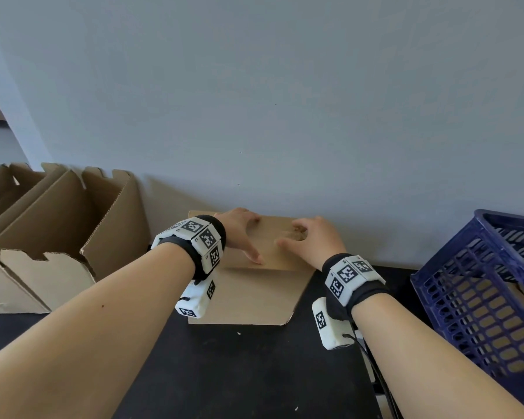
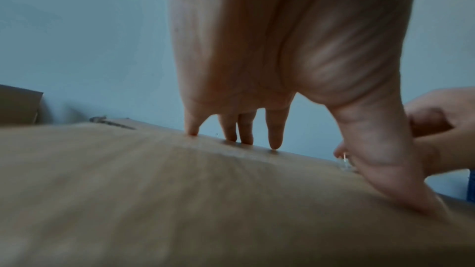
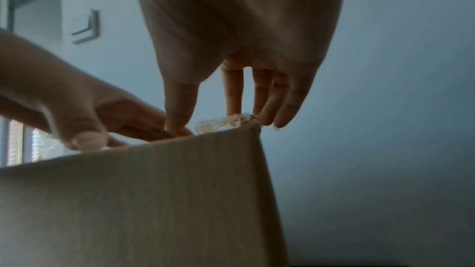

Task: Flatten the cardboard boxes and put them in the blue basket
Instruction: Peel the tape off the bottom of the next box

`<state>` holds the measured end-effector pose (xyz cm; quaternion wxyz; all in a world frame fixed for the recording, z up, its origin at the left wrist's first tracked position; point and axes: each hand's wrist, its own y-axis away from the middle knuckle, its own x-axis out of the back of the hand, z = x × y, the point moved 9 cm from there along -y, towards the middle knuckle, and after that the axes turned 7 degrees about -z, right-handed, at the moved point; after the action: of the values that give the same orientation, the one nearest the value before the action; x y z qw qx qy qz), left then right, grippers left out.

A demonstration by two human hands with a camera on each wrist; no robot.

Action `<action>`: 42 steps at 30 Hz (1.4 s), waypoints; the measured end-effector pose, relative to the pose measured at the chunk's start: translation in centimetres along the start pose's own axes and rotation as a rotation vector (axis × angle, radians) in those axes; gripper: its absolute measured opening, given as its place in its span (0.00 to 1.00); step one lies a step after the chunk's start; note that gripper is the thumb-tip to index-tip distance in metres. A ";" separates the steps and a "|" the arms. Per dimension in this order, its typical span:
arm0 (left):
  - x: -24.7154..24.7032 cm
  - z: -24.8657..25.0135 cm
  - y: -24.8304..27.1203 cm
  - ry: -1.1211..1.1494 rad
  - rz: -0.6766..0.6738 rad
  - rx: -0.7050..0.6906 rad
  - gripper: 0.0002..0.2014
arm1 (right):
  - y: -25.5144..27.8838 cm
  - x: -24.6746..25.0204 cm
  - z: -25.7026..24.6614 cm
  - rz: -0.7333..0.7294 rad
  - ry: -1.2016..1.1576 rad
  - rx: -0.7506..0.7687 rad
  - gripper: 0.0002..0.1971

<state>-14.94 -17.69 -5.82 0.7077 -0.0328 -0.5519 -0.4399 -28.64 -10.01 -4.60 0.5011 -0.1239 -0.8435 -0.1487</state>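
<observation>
A closed cardboard box [image 1: 254, 294] stands on the black table against the wall, in the middle of the head view. My left hand [image 1: 248, 237] rests on its top, with straight fingertips [image 2: 273, 141] and thumb pressing down on the cardboard. My right hand [image 1: 291, 235] is beside it on the same top. Its curled fingers and thumb pinch a crumpled piece of clear tape [image 3: 223, 124] at the box's far edge. The blue basket [image 1: 481, 313] stands tilted at the right, and flat cardboard shows through its holes.
Several open cardboard boxes [image 1: 58, 237] stand at the left against the wall. The dark table [image 1: 239, 373] stretches toward me in front of the box. The grey wall is right behind the box.
</observation>
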 end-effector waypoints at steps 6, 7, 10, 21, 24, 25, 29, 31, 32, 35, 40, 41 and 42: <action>0.0 3.3 -0.6 0.006 0.030 -0.062 0.49 | -0.6 0.7 -0.5 0.073 0.051 0.036 0.09; -0.4 4.0 -0.7 -0.015 0.018 -0.063 0.49 | -0.8 0.9 -0.4 0.070 0.051 0.038 0.07; -1.1 5.1 -1.3 -0.068 0.002 -0.039 0.49 | -1.4 1.3 0.3 0.053 -0.004 0.038 0.02; -1.0 4.8 -2.9 -0.176 -0.139 0.155 0.59 | -2.9 1.7 5.6 0.048 -0.511 -0.100 0.14; -0.9 4.8 -2.9 -0.186 -0.154 0.177 0.59 | -2.6 2.8 8.1 0.103 -0.594 -0.138 0.13; -0.9 4.9 -2.9 -0.190 -0.155 0.181 0.59 | -2.5 3.2 9.2 0.120 -0.619 -0.161 0.13; -1.0 5.1 -2.8 -0.201 -0.154 0.188 0.58 | -1.6 3.4 13.2 0.103 -0.618 -0.260 0.13; -1.0 5.2 -2.8 -0.204 -0.150 0.188 0.58 | -1.2 2.6 14.2 0.087 -0.637 -0.294 0.11; -1.0 5.2 -2.7 -0.204 -0.148 0.190 0.58 | -1.0 2.2 14.6 0.083 -0.657 -0.309 0.10; -1.0 5.2 -2.6 -0.204 -0.145 0.199 0.58 | -1.1 1.6 15.3 0.095 -0.616 -0.338 0.10; -1.1 5.0 -2.6 -0.200 -0.146 0.202 0.59 | -0.5 2.9 16.8 0.172 -0.403 -0.396 0.09; -1.2 5.0 -2.6 -0.198 -0.147 0.204 0.59 | -0.2 3.7 17.2 0.198 -0.371 -0.415 0.09; -1.1 4.9 -2.6 -0.195 -0.147 0.206 0.59 | 0.0 4.4 17.5 0.218 -0.355 -0.418 0.09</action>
<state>-20.39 -15.99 -5.98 0.6164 0.0379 -0.6610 -0.4263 -44.84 -3.19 -8.64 0.3223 -0.3385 -0.8507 -0.2405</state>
